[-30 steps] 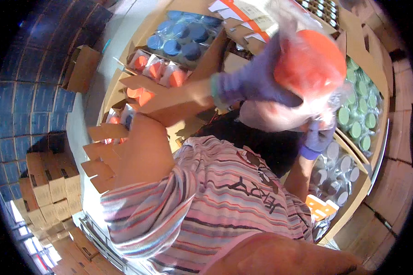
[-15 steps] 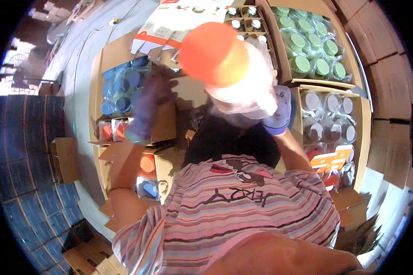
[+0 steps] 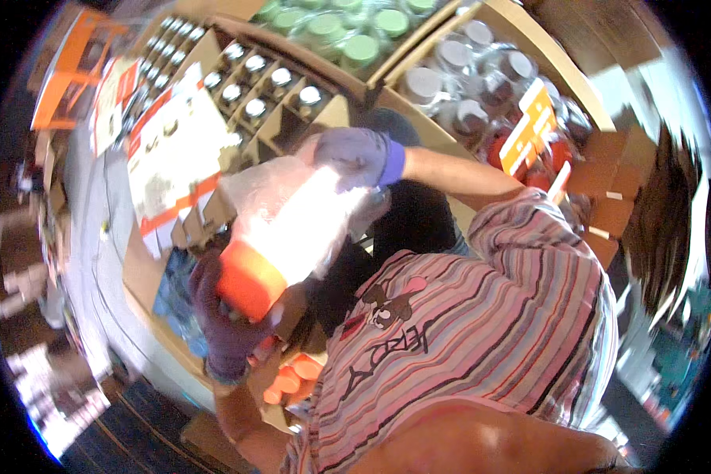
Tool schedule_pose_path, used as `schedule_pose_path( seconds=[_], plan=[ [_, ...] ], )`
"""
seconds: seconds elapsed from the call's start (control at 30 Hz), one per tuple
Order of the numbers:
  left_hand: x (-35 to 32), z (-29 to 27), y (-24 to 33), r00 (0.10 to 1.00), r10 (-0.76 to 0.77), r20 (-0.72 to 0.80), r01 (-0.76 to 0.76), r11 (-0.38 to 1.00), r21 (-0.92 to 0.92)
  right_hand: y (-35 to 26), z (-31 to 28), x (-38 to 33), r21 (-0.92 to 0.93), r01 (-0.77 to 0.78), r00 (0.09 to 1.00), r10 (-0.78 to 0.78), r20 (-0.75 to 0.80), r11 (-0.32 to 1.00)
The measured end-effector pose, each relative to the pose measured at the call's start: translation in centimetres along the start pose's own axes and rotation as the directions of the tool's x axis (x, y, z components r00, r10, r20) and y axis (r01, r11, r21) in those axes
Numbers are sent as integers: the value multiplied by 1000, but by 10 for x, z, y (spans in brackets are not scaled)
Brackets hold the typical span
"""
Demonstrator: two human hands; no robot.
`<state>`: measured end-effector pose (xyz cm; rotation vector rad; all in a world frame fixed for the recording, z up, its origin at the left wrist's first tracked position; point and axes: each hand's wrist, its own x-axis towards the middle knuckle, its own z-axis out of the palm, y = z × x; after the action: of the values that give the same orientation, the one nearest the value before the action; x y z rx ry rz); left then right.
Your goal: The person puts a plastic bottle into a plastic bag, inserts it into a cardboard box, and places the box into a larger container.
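A pale container (image 3: 312, 221) with an orange lid (image 3: 251, 280) lies tilted across my lap, partly wrapped in clear plastic film (image 3: 265, 186). Bright glare washes out its body. My left hand (image 3: 225, 316), in a purple work glove, is closed around the lid end at the lower left. At the opposite, upper-right end, my right hand (image 3: 355, 158), gloved in the same purple, grips the wrapped container. Some fingers of both hands are blurred or hidden by the container.
Ahead stands a divided box of white-capped bottles (image 3: 255, 108), with a white-and-orange printed carton (image 3: 174, 142) beside it. Farther right are boxes of green-lidded containers (image 3: 359, 49) and grey-lidded ones (image 3: 424, 85). Orange-lidded containers (image 3: 292, 379) sit near my left forearm.
My view has swung round. The container's lid end has tipped from up and away to the lower left. My left hand, apart from it before, now holds the lid end.
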<state>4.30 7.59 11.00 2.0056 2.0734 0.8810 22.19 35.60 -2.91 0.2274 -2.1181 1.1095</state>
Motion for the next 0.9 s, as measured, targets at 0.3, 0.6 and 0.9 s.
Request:
schedule_pose_path(
  seconds=[0.3, 0.6, 0.9],
  plan=[
    [-67, -15, -35, 711, -620, -332, 401, 746, -532, 40, -50, -6, -759, -280, 932, -24, -362, 587],
    [-85, 17, -47, 728, -625, -280, 466, 752, -466, -18, 41, -37, -438, -247, 861, 403, 310, 864],
    [-82, 41, -52, 792, -610, 20, 455, 568, -685, -5, -22, -5, 585, -664, 743, 494, 451, 465]
  ],
)
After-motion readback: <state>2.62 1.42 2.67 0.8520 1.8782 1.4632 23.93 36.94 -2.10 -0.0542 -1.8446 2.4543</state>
